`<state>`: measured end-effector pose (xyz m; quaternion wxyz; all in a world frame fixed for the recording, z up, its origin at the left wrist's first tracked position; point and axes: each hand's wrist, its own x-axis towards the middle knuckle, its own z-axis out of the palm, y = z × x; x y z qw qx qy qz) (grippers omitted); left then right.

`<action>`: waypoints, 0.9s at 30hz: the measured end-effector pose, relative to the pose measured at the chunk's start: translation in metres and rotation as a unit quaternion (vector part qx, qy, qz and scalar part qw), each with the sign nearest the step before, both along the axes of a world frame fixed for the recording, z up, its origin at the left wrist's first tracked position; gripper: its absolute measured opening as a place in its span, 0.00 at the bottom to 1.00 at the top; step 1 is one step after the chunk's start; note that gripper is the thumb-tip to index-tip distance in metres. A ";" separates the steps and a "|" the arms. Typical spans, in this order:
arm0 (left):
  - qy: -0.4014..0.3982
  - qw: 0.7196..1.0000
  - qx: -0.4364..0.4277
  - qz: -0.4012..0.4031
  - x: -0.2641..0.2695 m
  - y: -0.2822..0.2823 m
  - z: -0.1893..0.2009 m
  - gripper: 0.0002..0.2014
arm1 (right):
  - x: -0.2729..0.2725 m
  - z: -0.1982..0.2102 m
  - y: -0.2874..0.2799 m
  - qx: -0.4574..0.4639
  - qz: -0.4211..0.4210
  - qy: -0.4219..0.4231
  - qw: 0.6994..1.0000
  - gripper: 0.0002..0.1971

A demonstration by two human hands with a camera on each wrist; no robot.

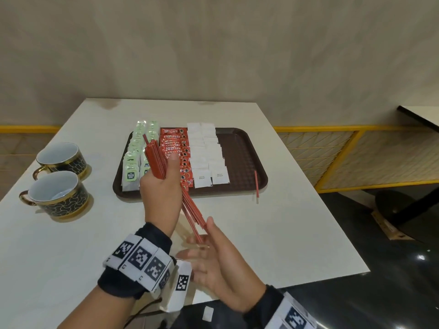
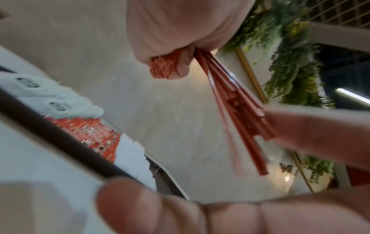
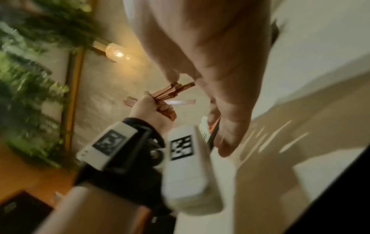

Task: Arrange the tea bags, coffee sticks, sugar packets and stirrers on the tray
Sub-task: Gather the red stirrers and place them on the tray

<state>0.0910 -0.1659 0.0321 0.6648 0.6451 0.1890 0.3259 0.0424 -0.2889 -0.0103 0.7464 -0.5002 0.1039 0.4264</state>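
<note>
My left hand (image 1: 161,184) grips a thick bundle of red stirrers (image 1: 155,160) just above the near edge of the brown tray (image 1: 240,157). The bundle slants down toward me. My right hand (image 1: 218,264) is open, its straight fingers touching the bundle's lower ends (image 2: 236,102). On the tray lie rows of green tea bags (image 1: 133,162), red coffee sticks (image 1: 175,143) and white sugar packets (image 1: 206,153). One loose stirrer (image 1: 256,184) lies across the tray's right front rim onto the table. The right wrist view shows the left fist around the stirrers (image 3: 170,91).
Two dark cups with gold trim (image 1: 61,157) (image 1: 57,193) stand on the white table left of the tray. The tray's right third is bare. A small white packet (image 1: 207,313) lies below the table's near edge. A yellow railing (image 1: 356,157) runs at the right.
</note>
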 end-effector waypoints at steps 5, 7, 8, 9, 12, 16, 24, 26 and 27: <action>-0.045 0.996 0.060 -0.040 -0.010 -0.013 0.016 0.16 | 0.018 0.018 0.013 0.101 -0.131 0.123 0.979 0.26; -0.059 0.994 0.070 -0.054 -0.015 -0.015 0.016 0.16 | 0.028 0.026 0.014 0.134 -0.180 0.139 0.965 0.22; -0.064 0.993 0.076 -0.063 -0.016 -0.017 0.016 0.17 | 0.033 0.027 0.015 0.145 -0.189 0.144 0.960 0.20; -0.063 0.992 0.086 -0.073 -0.017 -0.019 0.015 0.18 | 0.037 0.027 0.016 0.153 -0.198 0.150 0.957 0.18; -0.049 0.989 0.109 -0.092 -0.019 -0.026 0.015 0.19 | 0.045 0.023 0.020 0.157 -0.221 0.174 0.947 0.13; -0.033 0.989 0.102 -0.103 -0.009 -0.029 0.014 0.16 | 0.048 0.018 0.023 0.183 -0.219 0.217 0.933 0.16; 0.027 0.990 0.055 -0.123 0.009 -0.036 0.001 0.19 | 0.062 0.020 0.024 0.160 -0.267 0.188 0.932 0.23; 0.014 0.991 0.059 -0.123 0.014 -0.033 0.000 0.18 | 0.071 0.014 0.022 0.173 -0.279 0.178 0.928 0.27; 0.016 0.990 0.053 -0.129 0.015 -0.034 -0.003 0.16 | 0.075 0.016 0.022 0.184 -0.279 0.165 0.928 0.27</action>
